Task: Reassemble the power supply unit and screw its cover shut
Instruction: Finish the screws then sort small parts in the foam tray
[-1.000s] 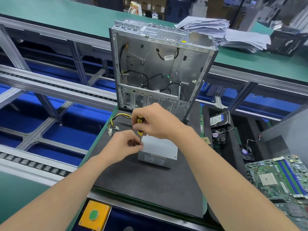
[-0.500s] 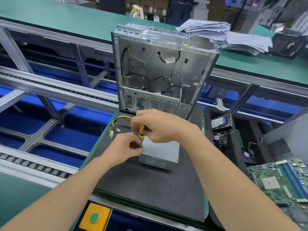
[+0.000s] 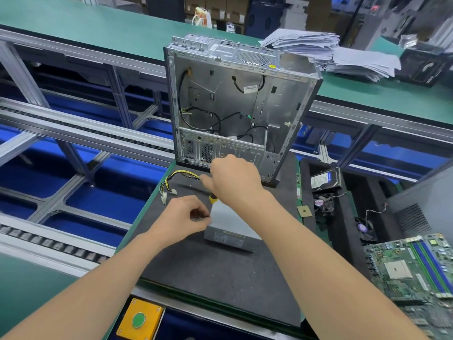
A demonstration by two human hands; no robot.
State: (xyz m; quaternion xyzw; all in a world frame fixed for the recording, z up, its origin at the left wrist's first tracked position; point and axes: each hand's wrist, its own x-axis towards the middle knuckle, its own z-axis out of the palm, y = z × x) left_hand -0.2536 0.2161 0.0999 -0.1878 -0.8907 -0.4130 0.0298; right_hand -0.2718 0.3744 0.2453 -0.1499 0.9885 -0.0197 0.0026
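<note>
Grey metal box-shaped power supply unit [image 3: 230, 224] lies flat on dark mat-covered tabletop [image 3: 220, 278], long axis running roughly away from person, towards open silver computer case [image 3: 235, 101]. Right hand [image 3: 235, 182] above unit's far-left corner, fingers curled round handle of yellow-and-black screwdriver [image 3: 212, 198], shaft pointing down. Left hand [image 3: 183, 214] at unit's left edge, fingers curled in pinch near driver tip (what they pinch, cannot tell). Judgement: fastening point sits directly under right hand; left only steadies.

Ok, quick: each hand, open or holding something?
Left hand: fingers pinched beside the power supply unit, contents hidden.
Right hand: grips the screwdriver.
</note>
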